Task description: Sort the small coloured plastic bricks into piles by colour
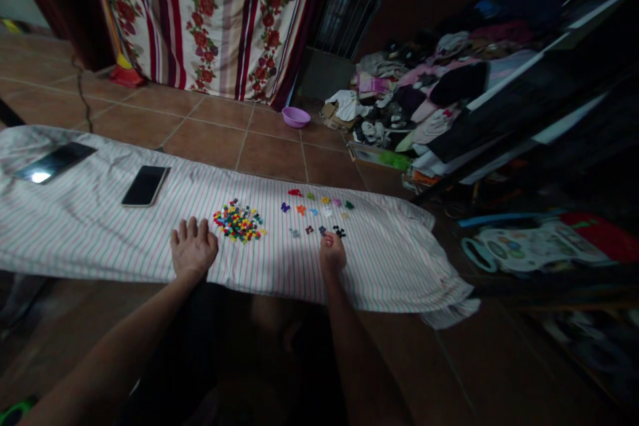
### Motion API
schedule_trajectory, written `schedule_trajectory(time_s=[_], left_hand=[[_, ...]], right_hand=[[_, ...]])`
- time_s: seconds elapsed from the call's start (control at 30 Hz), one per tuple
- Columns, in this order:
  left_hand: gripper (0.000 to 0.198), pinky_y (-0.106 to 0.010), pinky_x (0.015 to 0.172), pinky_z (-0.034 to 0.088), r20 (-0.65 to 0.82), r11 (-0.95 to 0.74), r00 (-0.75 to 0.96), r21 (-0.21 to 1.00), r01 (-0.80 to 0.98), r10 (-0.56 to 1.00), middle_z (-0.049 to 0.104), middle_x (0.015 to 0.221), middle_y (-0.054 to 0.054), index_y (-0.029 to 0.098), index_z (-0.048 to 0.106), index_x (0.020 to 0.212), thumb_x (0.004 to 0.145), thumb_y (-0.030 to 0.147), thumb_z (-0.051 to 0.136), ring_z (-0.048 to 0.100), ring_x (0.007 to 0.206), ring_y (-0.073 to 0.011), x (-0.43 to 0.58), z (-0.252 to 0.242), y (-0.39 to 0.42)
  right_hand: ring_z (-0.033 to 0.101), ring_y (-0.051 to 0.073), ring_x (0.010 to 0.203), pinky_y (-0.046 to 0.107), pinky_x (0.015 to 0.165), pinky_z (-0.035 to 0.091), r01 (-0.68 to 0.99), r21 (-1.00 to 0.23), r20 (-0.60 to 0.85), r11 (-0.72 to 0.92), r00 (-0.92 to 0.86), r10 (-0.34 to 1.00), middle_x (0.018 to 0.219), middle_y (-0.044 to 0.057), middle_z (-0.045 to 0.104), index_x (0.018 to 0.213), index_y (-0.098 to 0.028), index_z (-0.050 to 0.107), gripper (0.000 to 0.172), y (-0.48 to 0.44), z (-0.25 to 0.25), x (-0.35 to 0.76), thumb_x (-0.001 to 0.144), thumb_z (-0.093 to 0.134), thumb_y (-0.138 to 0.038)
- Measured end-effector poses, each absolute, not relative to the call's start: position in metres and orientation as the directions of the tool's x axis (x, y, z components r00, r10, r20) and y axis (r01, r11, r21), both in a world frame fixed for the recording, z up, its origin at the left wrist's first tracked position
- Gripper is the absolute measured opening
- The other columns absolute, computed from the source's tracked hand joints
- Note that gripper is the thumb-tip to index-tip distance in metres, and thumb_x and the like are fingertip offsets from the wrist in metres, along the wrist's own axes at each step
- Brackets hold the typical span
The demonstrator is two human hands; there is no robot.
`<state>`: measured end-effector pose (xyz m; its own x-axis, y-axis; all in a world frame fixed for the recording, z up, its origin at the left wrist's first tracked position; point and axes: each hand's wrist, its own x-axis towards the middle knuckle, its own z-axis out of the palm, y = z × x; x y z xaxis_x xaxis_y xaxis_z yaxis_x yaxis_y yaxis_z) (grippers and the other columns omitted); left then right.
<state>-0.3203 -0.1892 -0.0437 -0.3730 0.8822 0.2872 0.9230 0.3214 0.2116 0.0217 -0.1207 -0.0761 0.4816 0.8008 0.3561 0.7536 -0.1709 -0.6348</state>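
Mixed pile (238, 221): many tiny block-like pieces heaped loosely on the striped cloth (269, 273); red, yellow, green, blue, orange, white and dark colours intermingle, with strays at the margin.
Far row (325, 200): 5 small clusters right of the pile, left to right red, lime green, yellow, pink and dark green.
Middle row (313, 212): 5 clusters, dark purple-blue, orange, light blue, white and beige.
Near row (309, 229): 4 clusters, light grey, brown, dark grey and black.
Left hand (194, 247): released, palm down on the cloth with fingers extended, just beside the pile.
Right hand (332, 253): fingers curled with tips together at the dark grey cluster (322, 230); whether a piece is pinched cannot be told.
Devices: a dark-screened phone (146, 186) and a larger glossy tablet (54, 162), both lying flat on the cloth, left of the pile.
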Motion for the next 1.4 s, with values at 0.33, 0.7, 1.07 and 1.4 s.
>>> schedule_trajectory(time_s=[0.33,0.7,1.07,1.4], left_hand=[[0.052,-0.053,0.113,0.024,0.287,0.32,-0.371,0.208,0.924,0.883,0.048,0.144,-0.016,0.015,0.055,0.134,0.091,0.034,0.033,0.034,0.139,-0.0352,-0.322,-0.044,-0.188],[0.051,-0.053,0.112,0.026,0.313,0.32,-0.361,0.176,0.931,0.878,0.049,0.144,-0.016,0.015,0.056,0.133,0.092,0.034,0.033,0.037,0.137,-0.036,-0.323,-0.048,-0.187],[0.053,-0.053,0.114,0.024,0.252,0.314,-0.345,0.157,0.937,0.904,0.046,0.147,-0.016,0.015,0.052,0.139,0.093,0.034,0.032,0.033,0.141,-0.0355,-0.325,-0.048,-0.188],[0.053,-0.056,0.115,0.023,0.248,0.288,-0.319,0.152,0.945,0.915,0.041,0.15,-0.018,0.018,0.047,0.143,0.095,0.036,0.034,0.03,0.143,-0.036,-0.328,-0.053,-0.189]], right_hand=[[0.063,0.02,0.079,0.03,0.075,0.047,0.737,-0.664,0.351,-0.125,0.456,0.818,0.094,0.01,0.071,0.101,-0.015,0.069,0.039,-0.122,-0.075,0.022,0.078,0.043,-0.033],[0.056,0.028,0.101,0.044,0.09,0.043,0.925,-0.377,0.518,-0.038,0.245,0.82,0.108,0.016,0.064,0.104,-0.014,0.066,0.038,-0.156,-0.079,0.067,0.08,0.039,-0.028],[0.054,0.031,0.106,0.044,0.087,0.042,0.958,-0.132,0.703,-0.255,0.272,0.657,0.112,0.016,0.062,0.101,-0.015,0.068,0.028,-0.159,-0.088,0.066,0.079,0.05,-0.015],[0.052,0.039,0.111,0.055,0.086,0.041,0.928,-0.081,0.673,-0.363,0.32,0.667,0.11,0.018,0.061,0.108,-0.017,0.066,0.033,-0.156,-0.095,0.066,0.083,0.046,-0.023]])
